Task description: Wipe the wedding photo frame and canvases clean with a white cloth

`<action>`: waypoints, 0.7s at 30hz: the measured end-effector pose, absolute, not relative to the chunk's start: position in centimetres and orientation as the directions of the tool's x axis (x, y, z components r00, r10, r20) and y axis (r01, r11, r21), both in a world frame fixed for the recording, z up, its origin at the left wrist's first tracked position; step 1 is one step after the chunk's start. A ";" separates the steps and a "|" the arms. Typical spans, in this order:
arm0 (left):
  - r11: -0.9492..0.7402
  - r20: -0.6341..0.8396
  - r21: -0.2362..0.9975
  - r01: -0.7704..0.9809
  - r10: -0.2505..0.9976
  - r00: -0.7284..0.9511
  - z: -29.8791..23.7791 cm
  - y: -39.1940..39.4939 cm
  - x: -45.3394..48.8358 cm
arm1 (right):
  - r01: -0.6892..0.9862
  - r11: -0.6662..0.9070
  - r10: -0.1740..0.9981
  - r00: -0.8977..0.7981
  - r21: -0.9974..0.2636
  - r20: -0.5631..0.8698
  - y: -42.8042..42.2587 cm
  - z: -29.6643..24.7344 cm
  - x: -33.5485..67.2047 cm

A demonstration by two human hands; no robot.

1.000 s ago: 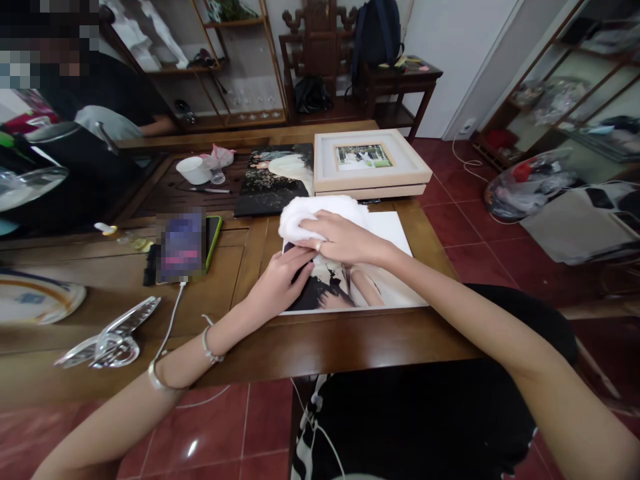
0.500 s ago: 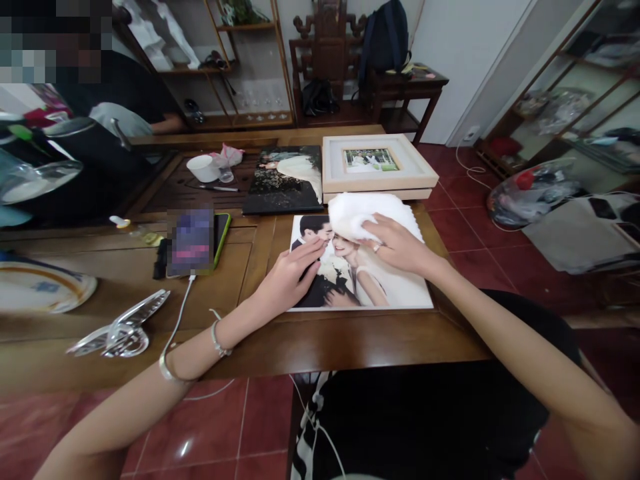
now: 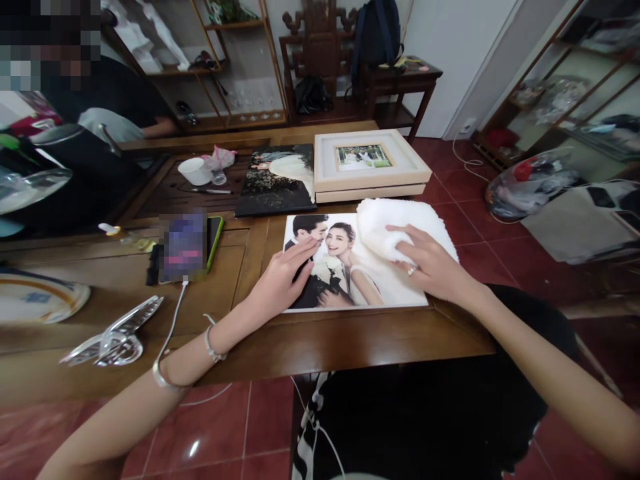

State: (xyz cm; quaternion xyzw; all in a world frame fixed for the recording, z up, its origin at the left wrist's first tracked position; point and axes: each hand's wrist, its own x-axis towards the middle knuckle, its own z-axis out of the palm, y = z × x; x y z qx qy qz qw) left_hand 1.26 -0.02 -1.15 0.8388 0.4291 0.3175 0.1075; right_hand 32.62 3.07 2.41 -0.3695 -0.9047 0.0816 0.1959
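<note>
A large glossy wedding photo print lies flat near the front edge of the wooden table. My left hand rests flat on its left side, fingers stretched out, pressing it down. My right hand presses a white cloth against the print's right part, fingers curled over the cloth. The cloth covers the print's upper right corner.
A dark photo print and a white framed picture lie behind. A phone on a cable, a cup, a plate and a silvery ornament sit to the left. Another person sits at far left.
My right hand has slid the white cloth from the print's upper left across to its right side, uncovering the two faces. My left hand has stayed in place.
</note>
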 end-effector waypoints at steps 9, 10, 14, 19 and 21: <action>-0.600 0.437 0.469 0.649 0.795 0.420 -1.2 -0.2 1.3 | 0.461 0.846 0.523 -0.813 -0.267 0.256 -6.5 3.4 33.0; -0.603 0.439 0.466 0.648 0.793 0.422 -1.2 -0.2 1.3 | 0.451 0.854 0.511 -0.822 -0.260 0.251 -7.2 3.5 33.0; -0.602 0.432 0.452 0.659 0.794 0.428 -1.4 -0.2 1.2 | 0.419 0.883 0.464 -0.850 -0.212 0.251 -8.7 3.5 32.8; -0.600 0.411 0.443 0.666 0.796 0.444 -1.3 -0.2 1.1 | 0.410 0.881 0.467 -0.833 -0.236 0.297 -6.9 3.0 32.8; -0.603 0.411 0.444 0.662 0.794 0.448 -1.3 -0.2 1.0 | 0.419 0.873 0.482 -0.815 -0.248 0.321 -5.2 2.8 32.8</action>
